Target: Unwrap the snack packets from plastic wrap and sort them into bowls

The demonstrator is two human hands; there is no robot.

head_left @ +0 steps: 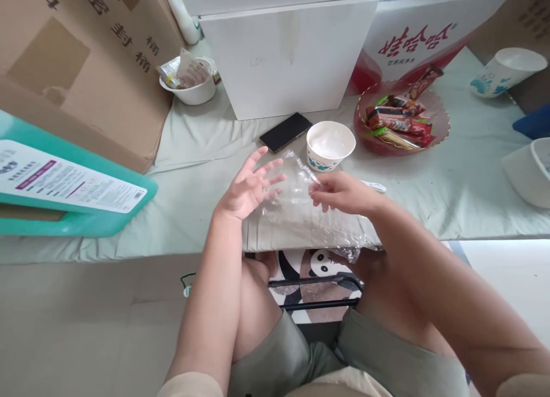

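Observation:
My left hand is open, palm turned up and fingers spread, just left of a crumpled piece of clear plastic film. Some fingertips overlap the film; I cannot tell whether they touch it. My right hand pinches the film's upper edge between thumb and fingers. From there the film trails over the cloth to the table's front edge. Whether it is a bag or a flat sheet is unclear. Behind my right hand stands a white paper bowl with a blue pattern. A white utensil shows partly beside my right wrist.
A dark phone lies behind the paper bowl, before a white box. Wrapped snacks fill a reddish bowl at right. A white bowl with wrappers, a cardboard box and a green container stand left.

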